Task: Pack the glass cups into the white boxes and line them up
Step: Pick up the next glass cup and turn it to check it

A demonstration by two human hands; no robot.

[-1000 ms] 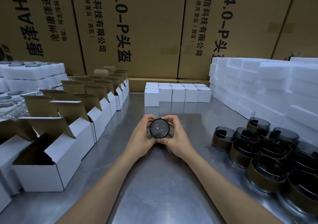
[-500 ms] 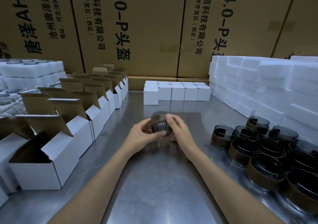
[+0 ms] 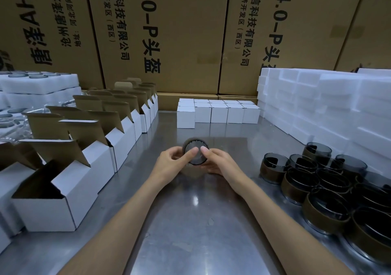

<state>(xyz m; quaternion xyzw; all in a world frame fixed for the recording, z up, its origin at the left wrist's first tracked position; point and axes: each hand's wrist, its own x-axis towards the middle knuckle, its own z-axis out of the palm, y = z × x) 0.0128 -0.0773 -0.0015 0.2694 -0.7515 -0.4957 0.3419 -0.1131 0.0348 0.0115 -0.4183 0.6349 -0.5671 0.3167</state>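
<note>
Gripping a dark smoked-glass cup with a brown band (image 3: 195, 154) between them, the left hand (image 3: 172, 164) and right hand (image 3: 220, 164) hold it tipped on its side above the steel tabletop (image 3: 190, 222), fingers curled round it, both thumbs pressed on the near face. Open white cardboard boxes (image 3: 69, 181) line the left; closed white boxes (image 3: 218, 114) sit in a row behind; more banded glass cups (image 3: 317, 190) cluster on the right.

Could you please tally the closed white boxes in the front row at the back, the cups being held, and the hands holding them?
Closed white boxes, front row: 5
Glass cup, held: 1
Hands, left hand and right hand: 2
Total: 8
</note>
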